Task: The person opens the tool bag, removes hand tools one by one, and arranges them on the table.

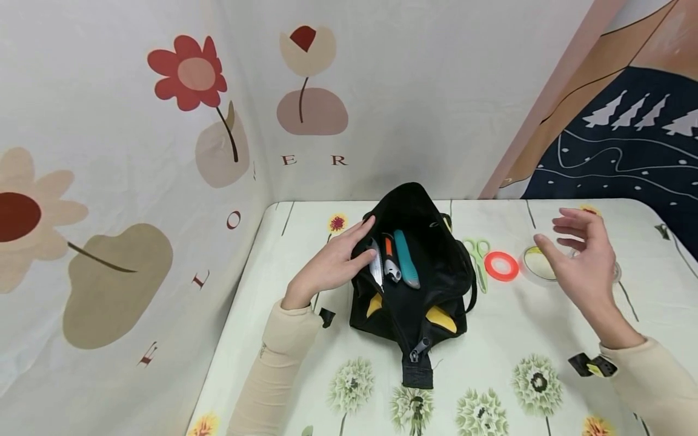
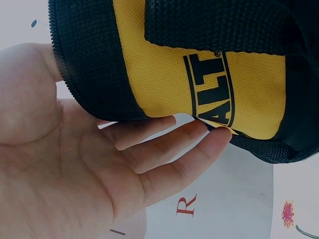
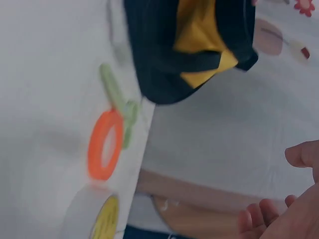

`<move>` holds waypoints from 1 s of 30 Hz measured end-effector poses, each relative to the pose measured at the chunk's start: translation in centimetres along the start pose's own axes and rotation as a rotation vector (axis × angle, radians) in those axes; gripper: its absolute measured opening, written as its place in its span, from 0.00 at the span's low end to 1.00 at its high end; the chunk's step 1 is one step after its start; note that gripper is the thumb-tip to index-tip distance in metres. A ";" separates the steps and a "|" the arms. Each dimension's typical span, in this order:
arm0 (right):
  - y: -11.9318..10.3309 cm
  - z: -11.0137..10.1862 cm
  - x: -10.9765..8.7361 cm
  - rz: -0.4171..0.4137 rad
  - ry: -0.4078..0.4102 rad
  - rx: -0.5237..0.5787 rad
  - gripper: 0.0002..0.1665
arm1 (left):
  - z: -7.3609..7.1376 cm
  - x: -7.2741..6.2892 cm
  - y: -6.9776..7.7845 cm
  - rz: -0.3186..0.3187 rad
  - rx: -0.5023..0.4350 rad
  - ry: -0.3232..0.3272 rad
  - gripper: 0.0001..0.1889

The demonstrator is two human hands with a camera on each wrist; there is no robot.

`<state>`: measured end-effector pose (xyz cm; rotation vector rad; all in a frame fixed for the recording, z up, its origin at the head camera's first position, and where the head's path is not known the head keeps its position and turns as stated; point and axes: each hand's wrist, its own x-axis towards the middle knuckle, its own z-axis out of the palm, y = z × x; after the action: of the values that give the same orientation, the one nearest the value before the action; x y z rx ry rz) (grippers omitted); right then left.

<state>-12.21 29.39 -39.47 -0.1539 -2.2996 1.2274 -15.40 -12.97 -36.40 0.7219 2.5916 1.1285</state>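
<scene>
A black and yellow tool bag (image 1: 417, 297) stands unzipped on the table, its mouth wide. My left hand (image 1: 332, 260) holds its left rim, thumb at the mouth and fingers along the outside. In the left wrist view, those fingertips (image 2: 219, 135) meet the yellow side panel (image 2: 254, 94). Inside the bag lie a teal-handled tool (image 1: 406, 260), an orange, black and grey tool (image 1: 390, 260) and a whitish tool (image 1: 376, 264). My right hand (image 1: 586, 260) hovers empty over the right of the table, fingers loosely bent, partly covering a clear tape roll (image 1: 537, 264).
Right of the bag lie green scissors (image 1: 480, 263) and a red-orange tape roll (image 1: 501, 266). The flower-patterned tabletop (image 1: 305, 375) meets a printed cloth wall (image 1: 409, 121) at the back. Another cloth wall (image 1: 180, 242) runs along the left.
</scene>
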 end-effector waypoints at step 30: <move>-9.8 10.9 -2.3 -0.074 -0.472 0.431 0.34 | 0.0 0.1 0.1 -0.017 0.012 -0.005 0.38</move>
<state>-14.31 14.82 -37.45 0.4122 -2.3122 1.8366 -15.42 -12.84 -36.32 0.7034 2.5974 1.1065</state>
